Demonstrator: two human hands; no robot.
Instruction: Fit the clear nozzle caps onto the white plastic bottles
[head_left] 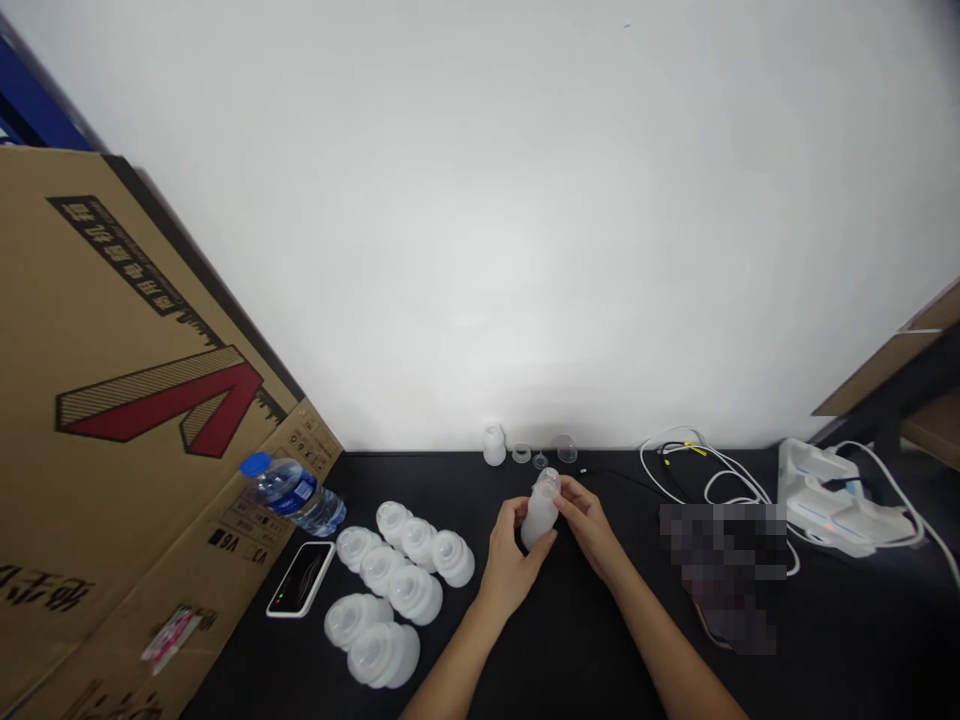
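Note:
Above the middle of the black table, a small translucent white baby bottle (538, 520) with a clear domed top is held tilted between my two hands. My left hand (512, 565) wraps round the bottle's body from the left, thumb across its lower front. My right hand (586, 515) grips its upper part from the right, fingers close to the cap. Behind them, along the wall, stand a white bottle body (493, 446), a ring (521, 454), a small clear teat (540, 461) and a clear cap (567, 449). Several similar capped bottles (412, 592) are grouped to the left.
At the left are a water bottle (296, 497), a phone (301, 580) and a tall cardboard box (150, 400). White cables (739, 485) and a white multi-slot device (844, 500) lie at the right. A pixelated patch (727, 580) hides something nearby. A white wall (480, 250) closes off the back.

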